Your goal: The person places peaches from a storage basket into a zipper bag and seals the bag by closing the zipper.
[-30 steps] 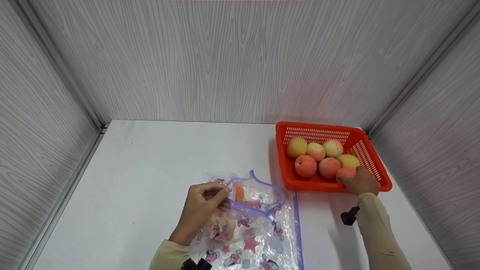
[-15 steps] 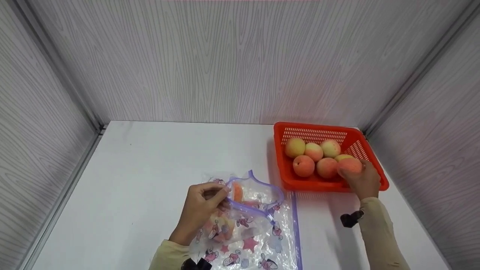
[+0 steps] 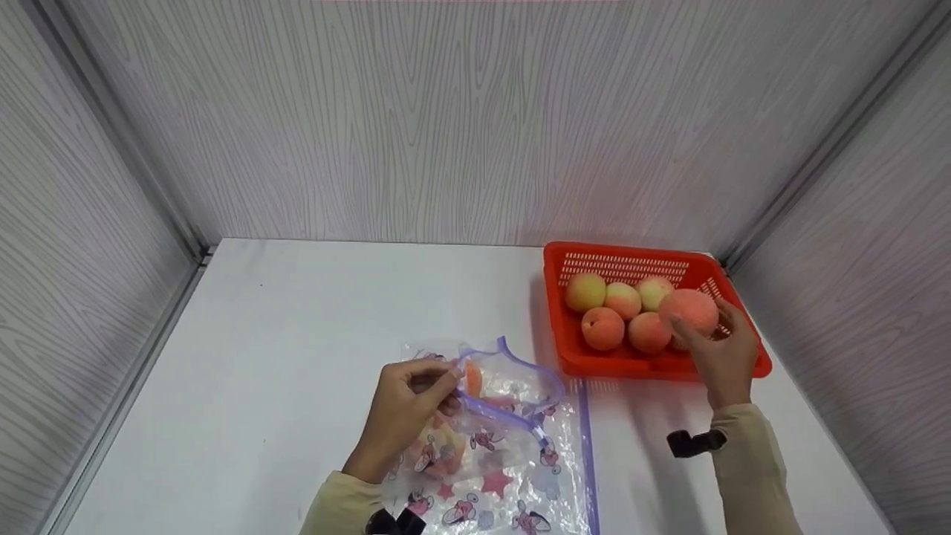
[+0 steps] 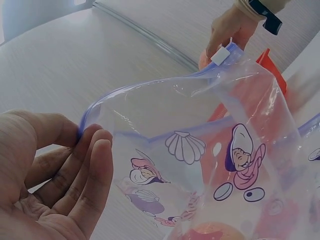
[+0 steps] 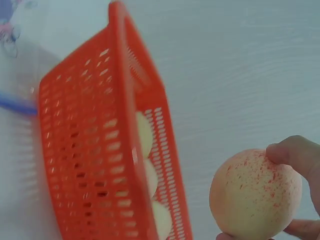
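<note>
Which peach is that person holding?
The round, pink-and-yellow peach in the right hand. No hand holds the others: they lie in the red plastic basket or show inside the clear, purple-edged plastic bag.

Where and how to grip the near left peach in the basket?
Probably grip that peach around its rounded sides, from above: its top is uncovered, while the basket rises in front and another peach sits close on its right.

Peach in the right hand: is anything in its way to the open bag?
Yes: the near left corner of the red basket and some other peaches lie between the held peach and the open bag. The peach looks held above them, so it could probably pass over.
</note>
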`<state>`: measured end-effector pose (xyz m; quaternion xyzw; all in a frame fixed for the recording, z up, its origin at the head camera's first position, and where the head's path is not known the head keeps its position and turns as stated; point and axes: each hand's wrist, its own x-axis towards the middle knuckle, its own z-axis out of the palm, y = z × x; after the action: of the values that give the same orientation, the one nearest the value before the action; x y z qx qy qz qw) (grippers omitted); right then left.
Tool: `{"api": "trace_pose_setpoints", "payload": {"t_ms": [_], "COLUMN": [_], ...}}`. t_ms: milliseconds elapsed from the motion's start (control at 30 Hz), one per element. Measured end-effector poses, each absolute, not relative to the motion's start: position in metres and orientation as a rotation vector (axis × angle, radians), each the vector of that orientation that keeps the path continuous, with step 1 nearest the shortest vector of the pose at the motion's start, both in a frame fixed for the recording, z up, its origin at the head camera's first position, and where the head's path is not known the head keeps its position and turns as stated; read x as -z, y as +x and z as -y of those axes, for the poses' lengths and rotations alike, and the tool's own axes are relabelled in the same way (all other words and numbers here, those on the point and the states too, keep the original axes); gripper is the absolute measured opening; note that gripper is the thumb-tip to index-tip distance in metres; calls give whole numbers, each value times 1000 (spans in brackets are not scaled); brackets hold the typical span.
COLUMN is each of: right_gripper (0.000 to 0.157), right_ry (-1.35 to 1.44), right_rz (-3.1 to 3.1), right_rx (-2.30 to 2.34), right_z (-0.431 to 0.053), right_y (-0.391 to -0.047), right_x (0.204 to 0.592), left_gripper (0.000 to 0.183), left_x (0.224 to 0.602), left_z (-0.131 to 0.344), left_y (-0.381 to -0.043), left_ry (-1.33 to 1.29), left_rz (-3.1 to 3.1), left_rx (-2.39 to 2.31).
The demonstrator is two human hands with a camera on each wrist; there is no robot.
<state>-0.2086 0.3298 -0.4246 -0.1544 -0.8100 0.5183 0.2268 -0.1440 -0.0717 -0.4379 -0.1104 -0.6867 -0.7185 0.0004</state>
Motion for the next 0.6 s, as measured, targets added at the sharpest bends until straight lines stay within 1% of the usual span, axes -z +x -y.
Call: {"api": "trace_pose_setpoints", "payload": {"t_ms": [133, 333, 533, 600], "right_gripper": [74, 64, 58, 58], "right_ry": [-363, -235, -76, -52], "right_rz": [2191, 2089, 2026, 2038], "right_rx": [-1511, -1740, -1948, -1983], "right_z": [-317, -301, -285, -280], "right_y": [-200, -188, -180, -178], "right_x": [416, 405, 403, 405], "left_gripper": [12, 11, 17, 20], "left_x": [430, 409, 434, 437], "left_z": [74, 73, 76, 77], "left_y": [-141, -132, -141, -143], "left_ry": [-328, -332, -385, -397], "left_rz": [2153, 2174, 2140, 2133], "left_rx": [2267, 2250, 2263, 2264]}}
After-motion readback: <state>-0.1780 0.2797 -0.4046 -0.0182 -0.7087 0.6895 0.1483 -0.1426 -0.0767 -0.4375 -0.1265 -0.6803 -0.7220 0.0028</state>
